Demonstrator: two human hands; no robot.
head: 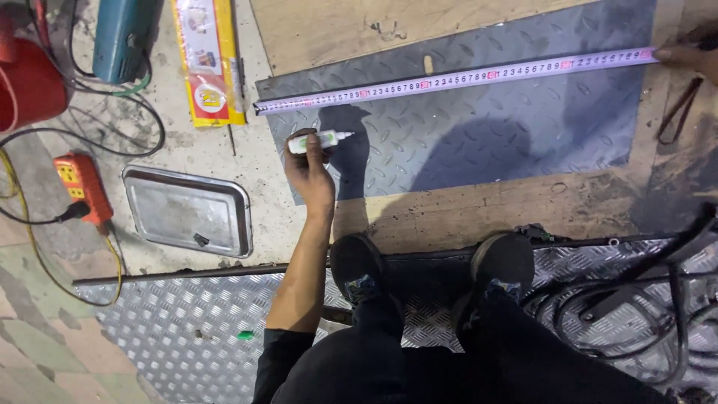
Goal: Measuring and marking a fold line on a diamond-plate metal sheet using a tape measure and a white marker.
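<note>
My left hand (309, 173) pinches a white marker (320, 139) with a green band, its tip just below the tape measure (456, 78) stretched across a dark checker-plate sheet (493, 127) on the floor. At the tape's far end, fingers at the frame's right edge (684, 56) press it down; whose hand that is and how its grip stands I cannot tell. A long yellow package (208, 60) with red and white label patches lies left of the sheet, near a blue power tool (123, 37), an orange socket block (81, 185) and a steel tray (188, 211).
</note>
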